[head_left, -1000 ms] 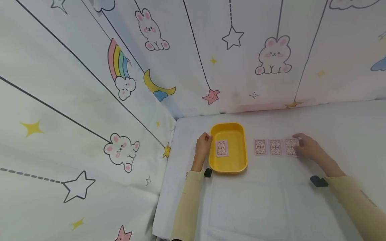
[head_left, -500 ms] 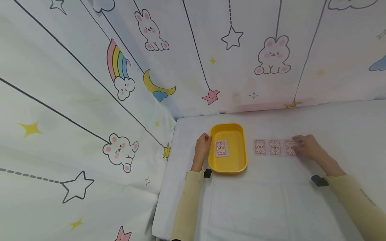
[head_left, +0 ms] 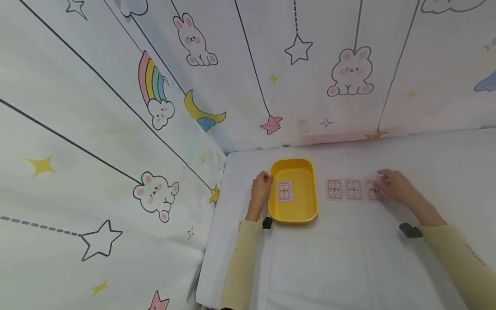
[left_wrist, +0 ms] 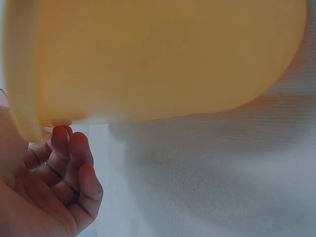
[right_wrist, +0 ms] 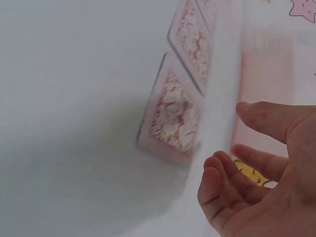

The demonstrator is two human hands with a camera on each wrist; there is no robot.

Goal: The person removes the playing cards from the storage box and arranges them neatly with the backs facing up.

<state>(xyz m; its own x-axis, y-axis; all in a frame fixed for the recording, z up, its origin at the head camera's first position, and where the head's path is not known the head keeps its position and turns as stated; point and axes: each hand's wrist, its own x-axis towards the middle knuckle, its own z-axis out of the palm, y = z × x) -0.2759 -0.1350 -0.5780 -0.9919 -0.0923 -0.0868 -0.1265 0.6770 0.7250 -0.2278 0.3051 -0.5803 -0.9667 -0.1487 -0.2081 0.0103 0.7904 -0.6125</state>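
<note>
My left hand grips the left rim of a yellow plastic tray. In the left wrist view, curled fingers of the hand meet the edge of the tray, whose outside fills the top. One patterned playing card lies face down inside the tray. To the tray's right is a row of face-down cards: a left card, a middle card and a right card. Over the right card's edge hovers my right hand; in the right wrist view its fingers are loosely bent, apart from the card.
A white cloth covers the table. Behind it hangs a printed curtain with rabbits and stars, and another printed panel stands along the left. Dark wrist devices sit at both cuffs.
My right hand has lifted off the right card and shifted slightly right and away, its fingers loosening. The left hand and the tray stay put; the cards hardly differ.
</note>
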